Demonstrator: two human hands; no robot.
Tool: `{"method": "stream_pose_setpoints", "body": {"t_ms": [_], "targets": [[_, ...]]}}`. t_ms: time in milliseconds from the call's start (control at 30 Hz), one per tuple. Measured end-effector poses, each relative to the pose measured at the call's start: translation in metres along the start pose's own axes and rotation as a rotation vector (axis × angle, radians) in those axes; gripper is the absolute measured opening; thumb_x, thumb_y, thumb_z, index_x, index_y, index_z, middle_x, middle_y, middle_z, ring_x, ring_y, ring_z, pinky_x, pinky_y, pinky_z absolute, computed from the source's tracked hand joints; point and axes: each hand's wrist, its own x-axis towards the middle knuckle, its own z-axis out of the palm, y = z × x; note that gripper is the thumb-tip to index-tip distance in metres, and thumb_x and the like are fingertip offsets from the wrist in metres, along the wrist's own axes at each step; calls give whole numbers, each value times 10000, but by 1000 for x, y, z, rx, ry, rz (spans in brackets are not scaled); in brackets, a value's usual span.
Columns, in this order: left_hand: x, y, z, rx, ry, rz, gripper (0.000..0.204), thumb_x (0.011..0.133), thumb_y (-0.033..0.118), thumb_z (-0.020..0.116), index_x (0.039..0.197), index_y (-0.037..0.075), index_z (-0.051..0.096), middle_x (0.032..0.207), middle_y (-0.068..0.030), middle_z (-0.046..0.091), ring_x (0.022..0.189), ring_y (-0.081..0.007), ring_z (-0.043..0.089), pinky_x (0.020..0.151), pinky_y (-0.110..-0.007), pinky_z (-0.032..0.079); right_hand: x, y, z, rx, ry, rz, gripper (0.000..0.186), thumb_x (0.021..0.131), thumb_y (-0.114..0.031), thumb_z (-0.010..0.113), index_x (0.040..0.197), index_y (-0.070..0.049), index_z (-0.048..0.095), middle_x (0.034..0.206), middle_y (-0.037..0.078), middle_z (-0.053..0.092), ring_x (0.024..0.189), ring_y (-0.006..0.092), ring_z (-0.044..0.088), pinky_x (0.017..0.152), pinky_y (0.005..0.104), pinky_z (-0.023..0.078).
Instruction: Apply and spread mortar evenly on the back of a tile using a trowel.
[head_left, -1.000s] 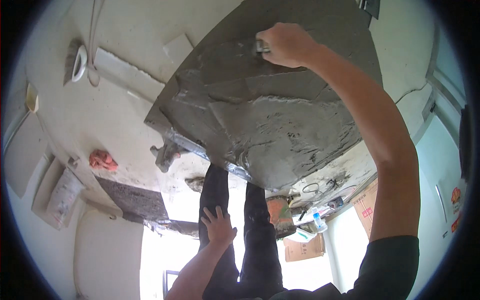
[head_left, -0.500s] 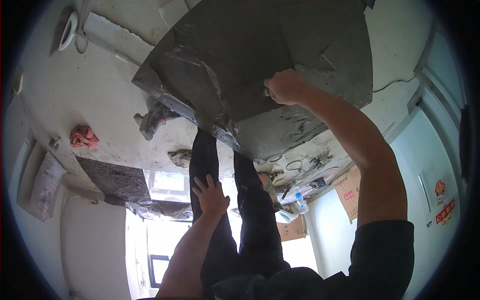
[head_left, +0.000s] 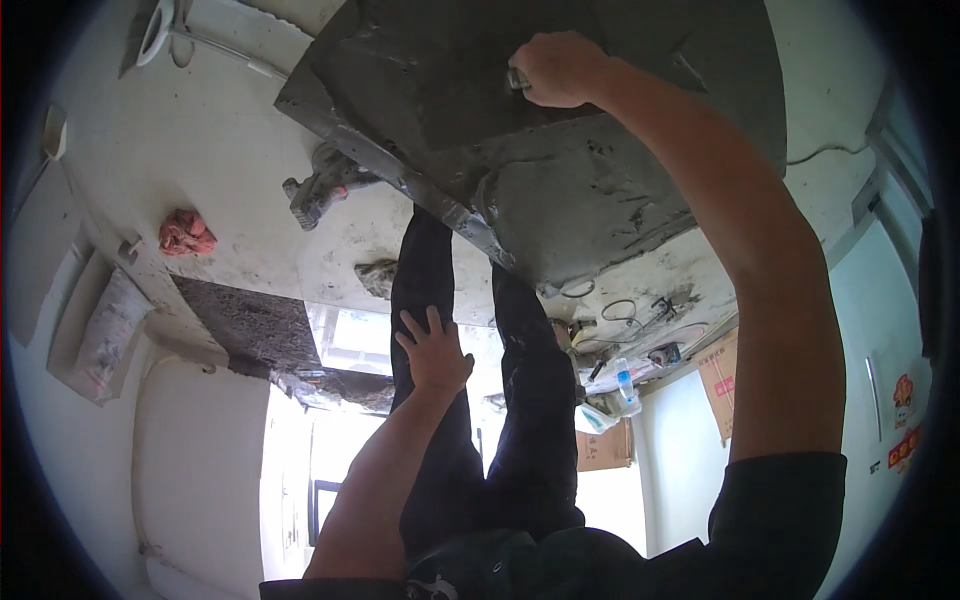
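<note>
My right hand (head_left: 560, 70) is closed on the handle of a trowel (head_left: 517, 81); its blade is hard to make out against the wet mortar. The hand lies over the upper part of a large slab (head_left: 570, 220) coated in grey mortar, with smooth areas and rough ridges. My left hand (head_left: 432, 355) holds nothing and rests with fingers spread on the dark trouser leg (head_left: 417, 260). Just left of the slab, a mortar-smeared tool (head_left: 318, 192) lies on the pale floor.
Around me are a red crumpled cloth (head_left: 187, 232), a grey rag (head_left: 376, 277), a white brush-like object (head_left: 155, 28), a dark patch (head_left: 247, 323), cables (head_left: 622, 309), a plastic bottle (head_left: 626, 385), cardboard (head_left: 716, 390) and a white door (head_left: 876, 330) at the right.
My right hand with the trowel went down toward the slab's middle half a second ago and is now back higher up. My left hand stays on the leg. The view has shifted.
</note>
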Motion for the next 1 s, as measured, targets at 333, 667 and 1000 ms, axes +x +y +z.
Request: {"method": "stream_pose_setpoints", "body": {"t_ms": [333,667,1000], "targets": [[1,12,5,60,20,-1,673,768,475,746,1303,91,601,1544,-167,325,1425,-567,207,1100,-670,280,-129,-7,134,-32,-245,110,179,816,-149,608,918,-95,745,902,163,735,879,351,721,767,473,575],[0,18,-1,169,2,-21,665,762,470,759,1284,90,600,1523,-185,338,1429,-551,213,1110,-665,286,-177,172,73,203,452,578,381,854,-342,635,1052,-21,688,1019,220,700,978,407,669,836,499,539],[3,19,-4,287,13,-39,690,751,496,770,1281,85,605,1506,-186,340,1417,-545,244,1103,-643,316,-184,81,176,562,225,451,283,821,-241,642,999,-30,702,964,226,704,966,422,672,854,503,543]]}}
